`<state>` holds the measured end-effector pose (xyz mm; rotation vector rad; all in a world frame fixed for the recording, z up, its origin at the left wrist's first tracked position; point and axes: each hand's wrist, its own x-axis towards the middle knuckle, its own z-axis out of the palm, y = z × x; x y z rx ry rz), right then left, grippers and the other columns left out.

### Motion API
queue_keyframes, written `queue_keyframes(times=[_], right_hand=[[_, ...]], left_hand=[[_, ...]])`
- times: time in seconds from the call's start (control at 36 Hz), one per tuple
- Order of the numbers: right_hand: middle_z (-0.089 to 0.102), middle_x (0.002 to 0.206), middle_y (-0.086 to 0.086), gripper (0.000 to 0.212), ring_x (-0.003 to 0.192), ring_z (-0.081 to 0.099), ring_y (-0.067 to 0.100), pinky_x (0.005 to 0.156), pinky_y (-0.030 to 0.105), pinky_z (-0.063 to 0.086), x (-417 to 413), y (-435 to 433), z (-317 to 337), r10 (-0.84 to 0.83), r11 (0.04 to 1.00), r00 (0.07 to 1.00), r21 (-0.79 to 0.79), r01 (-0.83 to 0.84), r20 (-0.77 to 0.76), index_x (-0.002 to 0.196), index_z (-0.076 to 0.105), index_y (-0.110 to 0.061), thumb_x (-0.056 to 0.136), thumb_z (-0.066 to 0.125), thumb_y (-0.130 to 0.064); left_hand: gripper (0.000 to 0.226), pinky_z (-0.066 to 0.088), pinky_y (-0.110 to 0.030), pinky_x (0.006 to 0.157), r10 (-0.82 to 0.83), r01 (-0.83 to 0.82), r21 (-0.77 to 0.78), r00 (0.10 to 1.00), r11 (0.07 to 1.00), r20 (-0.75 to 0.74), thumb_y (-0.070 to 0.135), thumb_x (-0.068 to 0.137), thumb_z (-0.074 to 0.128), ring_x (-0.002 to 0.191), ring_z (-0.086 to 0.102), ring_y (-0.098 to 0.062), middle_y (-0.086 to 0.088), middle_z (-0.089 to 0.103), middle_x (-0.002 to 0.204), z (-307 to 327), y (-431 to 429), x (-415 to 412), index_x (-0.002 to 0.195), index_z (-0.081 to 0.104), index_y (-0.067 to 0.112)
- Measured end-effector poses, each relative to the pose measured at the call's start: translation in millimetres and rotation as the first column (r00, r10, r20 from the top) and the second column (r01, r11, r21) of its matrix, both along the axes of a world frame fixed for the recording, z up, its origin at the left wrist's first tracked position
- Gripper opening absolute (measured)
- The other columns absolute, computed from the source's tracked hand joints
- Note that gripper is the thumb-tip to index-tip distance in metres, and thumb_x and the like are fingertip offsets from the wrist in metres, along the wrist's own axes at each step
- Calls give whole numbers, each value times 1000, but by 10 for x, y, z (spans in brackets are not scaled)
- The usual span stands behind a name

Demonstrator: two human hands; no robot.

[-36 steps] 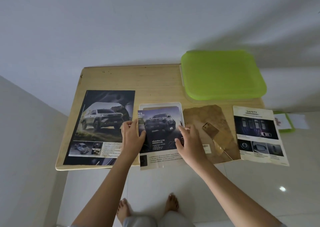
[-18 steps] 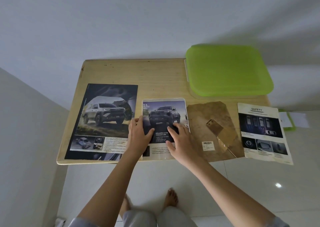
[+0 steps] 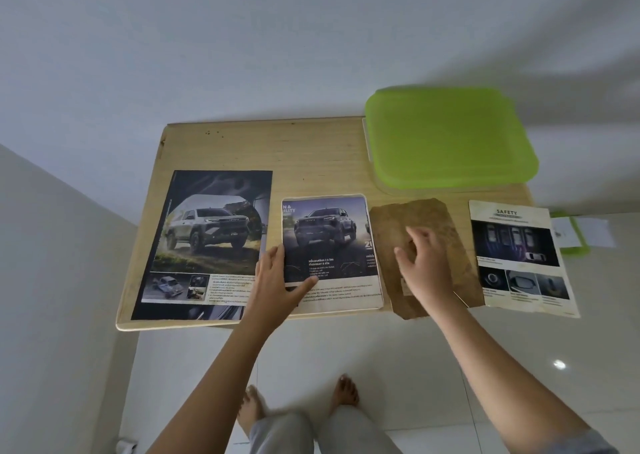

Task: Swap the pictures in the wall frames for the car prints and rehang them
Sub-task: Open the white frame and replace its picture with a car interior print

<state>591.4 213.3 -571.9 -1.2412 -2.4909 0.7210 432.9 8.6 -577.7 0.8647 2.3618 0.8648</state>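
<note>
Lying flat on the wooden table point(image 3: 242, 141), head view: small car print point(image 3: 329, 231), portrait, long axis running from the near edge toward the wall, heading at the far end, on a white-rimmed sheet that shows around it. Dark pickup shown nose-on; legible fragments "N &" and "ILITY" at top left, with lines of Thai script below, too small to read. Left hand point(image 3: 277, 280) flat and relaxed at the print's lower left corner, fingers along its left edge, thumb laid on its face. Large car print point(image 3: 207, 242) just beside on the left, also portrait, grey pickup, caption text unreadable. Brown backing board point(image 3: 436, 218) just beside on the right; right hand point(image 3: 426, 259) over its middle, fingers curled downward, and whether they hold anything cannot be told. Sheet headed "SAFETY" point(image 3: 519, 256) further right, overhanging the table's near edge. Green lid point(image 3: 446, 138) at the far right corner. Bare feet point(image 3: 343, 389) on the pale floor.
</note>
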Motion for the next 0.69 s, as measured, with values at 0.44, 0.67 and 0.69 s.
queue_keyframes(times=[0.44,0.67,0.69], right_hand=[[50,114,18,39,111,45,32,92,41,40,140,168,-53,-105,994,975,61,95,197,125,54,-7,89,58,-21],[50,114,20,36,110,45,33,92,40,39,101,117,36,-136,990,969,68,125,206,123,54,-5,91,55,-21],[50,115,19,36,110,45,32,93,40,39,86,109,60,-143,989,968,70,131,205,123,54,-5,91,54,-22]], left_hand=[[116,28,-45,112,-135,134,-46,991,990,-15,53,62,77,139,15,-18,6,11,150,-47,-228,146,147,3,24],[108,32,-42,110,-85,83,-51,996,995,-33,50,63,79,133,22,-17,2,23,146,-46,-244,116,145,16,21],[108,33,-40,109,-85,83,-51,996,995,-34,49,62,79,132,23,-17,1,24,144,-40,-244,110,145,16,21]])
